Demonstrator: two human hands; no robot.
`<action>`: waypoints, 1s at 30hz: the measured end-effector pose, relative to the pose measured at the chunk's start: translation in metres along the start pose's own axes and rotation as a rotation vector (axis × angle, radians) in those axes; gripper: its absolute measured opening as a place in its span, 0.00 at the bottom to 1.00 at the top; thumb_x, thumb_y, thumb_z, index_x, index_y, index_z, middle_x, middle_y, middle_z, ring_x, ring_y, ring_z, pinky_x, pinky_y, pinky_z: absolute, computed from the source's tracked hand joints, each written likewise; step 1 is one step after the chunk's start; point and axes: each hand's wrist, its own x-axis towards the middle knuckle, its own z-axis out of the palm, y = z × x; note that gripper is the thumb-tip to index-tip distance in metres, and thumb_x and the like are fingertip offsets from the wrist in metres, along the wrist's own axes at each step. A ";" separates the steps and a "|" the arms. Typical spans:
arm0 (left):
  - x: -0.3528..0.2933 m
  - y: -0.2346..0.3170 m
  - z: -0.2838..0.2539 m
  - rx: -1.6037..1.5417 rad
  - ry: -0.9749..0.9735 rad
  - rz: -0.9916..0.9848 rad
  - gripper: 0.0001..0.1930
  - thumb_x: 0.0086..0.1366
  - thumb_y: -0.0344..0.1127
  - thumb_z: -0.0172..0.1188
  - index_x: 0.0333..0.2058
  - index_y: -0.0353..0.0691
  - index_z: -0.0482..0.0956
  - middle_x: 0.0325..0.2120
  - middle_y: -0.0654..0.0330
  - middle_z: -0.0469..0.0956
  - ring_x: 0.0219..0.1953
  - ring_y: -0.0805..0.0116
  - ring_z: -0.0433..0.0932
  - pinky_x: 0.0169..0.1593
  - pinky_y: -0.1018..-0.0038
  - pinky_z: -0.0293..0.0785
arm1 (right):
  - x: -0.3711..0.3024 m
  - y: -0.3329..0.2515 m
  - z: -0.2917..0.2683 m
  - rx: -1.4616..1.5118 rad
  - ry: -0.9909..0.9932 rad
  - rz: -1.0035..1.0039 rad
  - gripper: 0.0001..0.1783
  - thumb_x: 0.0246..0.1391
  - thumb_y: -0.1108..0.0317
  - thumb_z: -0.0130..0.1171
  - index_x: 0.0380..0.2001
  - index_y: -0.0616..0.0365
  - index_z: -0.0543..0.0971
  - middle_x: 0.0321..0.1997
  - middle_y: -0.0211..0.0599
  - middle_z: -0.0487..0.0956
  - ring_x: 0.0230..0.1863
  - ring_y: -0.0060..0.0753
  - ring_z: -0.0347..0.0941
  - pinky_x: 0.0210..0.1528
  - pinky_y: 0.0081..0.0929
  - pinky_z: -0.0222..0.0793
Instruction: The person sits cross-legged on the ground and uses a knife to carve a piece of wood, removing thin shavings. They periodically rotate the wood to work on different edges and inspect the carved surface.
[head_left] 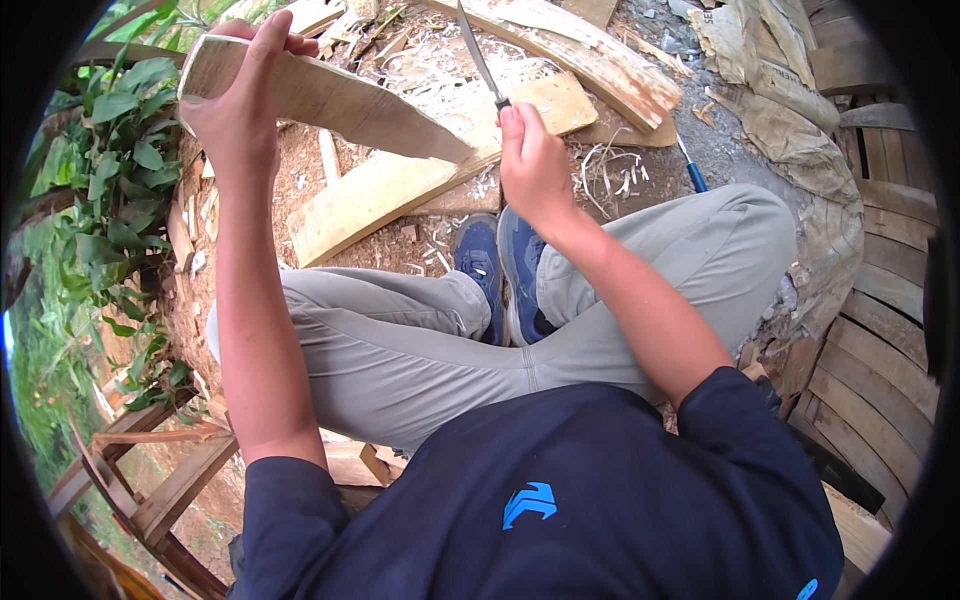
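My left hand is closed around the broad upper end of a flat, tapered piece of wood. The wood slants down to the right, and its narrow end meets a pale plank on the ground; whether it touches cannot be made out. In my right hand is a knife, gripped by its dark handle with the blade pointing up and away. The blade is apart from the wood. Most of the handle is hidden in my fist.
A split, whitish log piece lies beyond the plank. Near my right knee rests a blue-handled tool. Shavings litter the ground around my shoes. Leafy plants grow at left; a crumpled sack and wooden slats are at right.
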 end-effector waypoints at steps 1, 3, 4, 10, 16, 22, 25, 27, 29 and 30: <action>0.001 0.001 0.000 -0.012 -0.018 -0.016 0.13 0.60 0.30 0.69 0.38 0.34 0.74 0.27 0.51 0.81 0.30 0.59 0.84 0.40 0.63 0.82 | -0.007 0.016 0.007 -0.159 -0.097 0.057 0.23 0.71 0.52 0.39 0.41 0.62 0.75 0.31 0.58 0.81 0.36 0.64 0.79 0.40 0.54 0.72; 0.003 0.001 0.002 -0.009 -0.040 -0.037 0.13 0.60 0.29 0.69 0.38 0.34 0.73 0.27 0.51 0.81 0.30 0.60 0.84 0.41 0.62 0.83 | -0.017 0.036 0.019 -0.477 -0.290 0.177 0.25 0.71 0.51 0.40 0.38 0.63 0.76 0.31 0.59 0.81 0.37 0.63 0.79 0.42 0.54 0.73; 0.002 0.002 0.002 0.012 -0.042 -0.041 0.14 0.60 0.29 0.69 0.39 0.35 0.73 0.27 0.51 0.81 0.30 0.60 0.84 0.41 0.62 0.83 | -0.017 0.033 0.015 -0.487 -0.342 0.165 0.26 0.71 0.52 0.39 0.39 0.64 0.77 0.34 0.63 0.81 0.41 0.66 0.79 0.46 0.56 0.74; 0.000 0.001 0.002 -0.046 -0.039 -0.015 0.12 0.59 0.32 0.72 0.35 0.36 0.76 0.26 0.53 0.81 0.30 0.62 0.84 0.38 0.68 0.81 | -0.002 -0.011 -0.012 -0.277 -0.188 0.033 0.23 0.70 0.53 0.41 0.37 0.64 0.74 0.31 0.62 0.81 0.36 0.65 0.79 0.40 0.54 0.74; 0.002 0.001 0.004 -0.044 -0.004 -0.030 0.10 0.60 0.31 0.70 0.34 0.35 0.77 0.25 0.54 0.81 0.29 0.63 0.84 0.37 0.69 0.81 | -0.019 0.023 0.013 -0.236 -0.100 -0.019 0.21 0.71 0.55 0.41 0.35 0.63 0.71 0.28 0.61 0.80 0.33 0.64 0.79 0.36 0.54 0.74; 0.000 0.005 0.011 -0.004 0.028 -0.003 0.09 0.61 0.31 0.69 0.34 0.34 0.77 0.25 0.54 0.81 0.29 0.64 0.84 0.37 0.70 0.80 | -0.015 0.041 0.025 -0.500 -0.274 0.100 0.23 0.71 0.53 0.40 0.37 0.64 0.72 0.28 0.63 0.80 0.36 0.62 0.81 0.39 0.55 0.75; -0.002 0.003 0.007 -0.008 0.015 0.001 0.09 0.61 0.31 0.69 0.34 0.33 0.78 0.25 0.54 0.81 0.29 0.64 0.84 0.37 0.70 0.80 | -0.005 0.001 0.002 -0.395 -0.196 0.066 0.21 0.71 0.54 0.41 0.39 0.63 0.73 0.29 0.61 0.81 0.35 0.61 0.81 0.39 0.53 0.76; 0.000 0.002 0.001 -0.012 0.012 0.007 0.09 0.61 0.30 0.69 0.34 0.33 0.78 0.25 0.54 0.81 0.29 0.64 0.84 0.37 0.70 0.80 | -0.002 -0.015 -0.006 -0.250 -0.129 -0.037 0.19 0.70 0.55 0.42 0.40 0.61 0.73 0.30 0.57 0.82 0.34 0.58 0.82 0.38 0.50 0.77; 0.001 -0.002 0.000 -0.021 0.039 0.009 0.09 0.61 0.31 0.69 0.34 0.33 0.78 0.25 0.54 0.81 0.29 0.64 0.84 0.37 0.71 0.80 | -0.006 -0.004 0.002 -0.249 -0.182 -0.011 0.21 0.70 0.53 0.41 0.42 0.62 0.73 0.32 0.59 0.82 0.37 0.62 0.81 0.41 0.53 0.76; 0.003 -0.003 0.002 -0.024 0.036 0.009 0.10 0.61 0.31 0.69 0.35 0.33 0.78 0.25 0.54 0.81 0.29 0.64 0.84 0.37 0.71 0.80 | -0.009 0.014 0.011 -0.344 -0.267 0.069 0.22 0.70 0.53 0.40 0.42 0.63 0.73 0.32 0.61 0.81 0.38 0.64 0.80 0.42 0.54 0.75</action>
